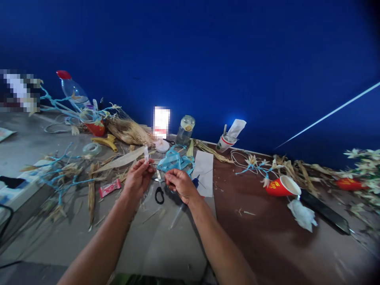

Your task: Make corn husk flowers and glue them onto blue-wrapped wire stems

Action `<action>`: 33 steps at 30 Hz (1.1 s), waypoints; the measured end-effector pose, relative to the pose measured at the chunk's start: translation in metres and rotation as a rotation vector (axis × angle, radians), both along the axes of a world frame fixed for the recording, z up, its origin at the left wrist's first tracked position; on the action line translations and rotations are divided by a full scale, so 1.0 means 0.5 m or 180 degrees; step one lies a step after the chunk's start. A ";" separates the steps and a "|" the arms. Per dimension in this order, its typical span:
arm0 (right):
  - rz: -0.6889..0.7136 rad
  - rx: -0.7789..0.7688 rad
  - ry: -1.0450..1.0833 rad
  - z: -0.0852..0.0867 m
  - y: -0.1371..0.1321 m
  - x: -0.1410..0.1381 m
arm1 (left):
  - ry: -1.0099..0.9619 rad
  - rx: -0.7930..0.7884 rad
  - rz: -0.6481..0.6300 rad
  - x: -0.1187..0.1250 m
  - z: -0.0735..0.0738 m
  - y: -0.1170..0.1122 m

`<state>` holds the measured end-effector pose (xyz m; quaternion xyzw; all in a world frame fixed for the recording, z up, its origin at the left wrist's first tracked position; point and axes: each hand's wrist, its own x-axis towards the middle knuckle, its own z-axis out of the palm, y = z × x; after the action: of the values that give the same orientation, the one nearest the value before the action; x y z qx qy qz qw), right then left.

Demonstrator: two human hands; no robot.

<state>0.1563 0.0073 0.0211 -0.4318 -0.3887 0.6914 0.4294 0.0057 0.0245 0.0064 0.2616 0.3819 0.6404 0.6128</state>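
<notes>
My left hand (139, 177) pinches a small whitish translucent piece (146, 153) upright between thumb and fingers. To its right, my right hand (180, 183) is closed in a pinch; whatever lies between its fingertips is too small to make out. Scissors (159, 195) with a black handle lie just below and between the hands. A tangled heap of light blue ribbon (175, 159) sits right behind my right hand. Partly hidden by that hand is a blue tool (195, 182) beside a white sheet of paper (204, 163).
On the left lie blue-wrapped stems (61, 178), a tape roll (92, 148), a pink packet (109, 188) and dried husks (127, 130). A glass jar (185, 128) stands behind. At right are a tipped red cup (282, 186), a crumpled tissue (302, 215) and a black phone-like object (325, 211).
</notes>
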 end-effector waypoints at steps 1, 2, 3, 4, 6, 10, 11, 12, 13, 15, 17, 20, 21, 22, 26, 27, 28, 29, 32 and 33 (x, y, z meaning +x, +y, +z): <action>-0.0040 0.0025 0.0134 0.000 0.002 0.002 | 0.0083 -0.0010 0.0058 -0.002 -0.001 0.003; -0.0093 0.0052 0.0251 0.000 0.003 0.004 | 0.0202 0.0017 0.0109 -0.002 -0.002 0.004; -0.0149 0.0073 0.0346 0.000 0.006 0.006 | 0.0388 0.0044 0.0091 -0.001 -0.002 0.004; -0.0211 0.0085 0.0420 0.001 0.008 0.008 | 0.0643 0.0082 0.0076 0.001 -0.002 0.004; -0.0340 0.0095 0.0517 -0.001 0.012 0.009 | 0.1246 0.0205 0.0158 0.008 0.001 0.001; -0.0601 0.0092 0.0558 -0.011 0.019 0.009 | 0.1779 0.0368 0.0494 0.014 0.006 -0.005; -0.0619 0.0075 0.0551 -0.014 0.020 0.008 | 0.1662 0.0329 0.0428 0.013 0.007 -0.006; -0.0619 0.0055 0.0540 -0.017 0.021 0.006 | 0.1465 0.0271 0.0286 0.013 0.007 -0.007; -0.0593 0.0032 0.0528 -0.019 0.021 0.004 | 0.1222 0.0209 0.0102 0.013 0.008 -0.008; -0.0542 -0.0001 0.0508 -0.023 0.020 0.000 | 0.0738 0.0110 -0.0271 0.014 0.008 -0.010; -0.0511 -0.0005 0.0498 -0.026 0.019 -0.004 | 0.0478 0.0036 -0.0576 0.017 0.007 -0.013; -0.0488 0.0040 0.0501 -0.029 0.019 -0.010 | 0.0389 -0.0062 -0.0804 0.023 0.006 -0.018; -0.0485 0.0053 0.0508 -0.030 0.019 -0.012 | 0.0377 -0.0081 -0.0823 0.025 0.005 -0.018; -0.0485 0.0061 0.0513 -0.031 0.019 -0.014 | 0.0368 -0.0094 -0.0826 0.027 0.005 -0.019; -0.0437 0.0029 0.0485 -0.029 0.014 -0.020 | 0.0371 -0.0136 -0.0795 0.027 0.005 -0.018; -0.0370 0.0032 0.0465 -0.026 0.011 -0.021 | 0.0363 -0.0148 -0.0779 0.026 0.005 -0.017; -0.0266 0.0039 0.0442 -0.024 0.009 -0.021 | 0.0339 -0.0157 -0.0751 0.023 0.004 -0.016; -0.0134 0.0046 0.0410 -0.021 0.007 -0.021 | 0.0304 -0.0171 -0.0726 0.020 0.004 -0.015; 0.0220 0.0051 0.0182 -0.013 0.004 -0.014 | 0.0163 -0.0205 -0.0647 0.008 0.007 -0.011; 0.0237 0.0066 0.0078 -0.011 0.004 -0.010 | 0.0119 -0.0208 -0.0613 0.004 0.010 -0.010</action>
<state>0.1514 0.0095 0.0156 -0.4041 -0.4063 0.7081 0.4125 0.0078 0.0198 0.0113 0.2889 0.3871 0.5607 0.6725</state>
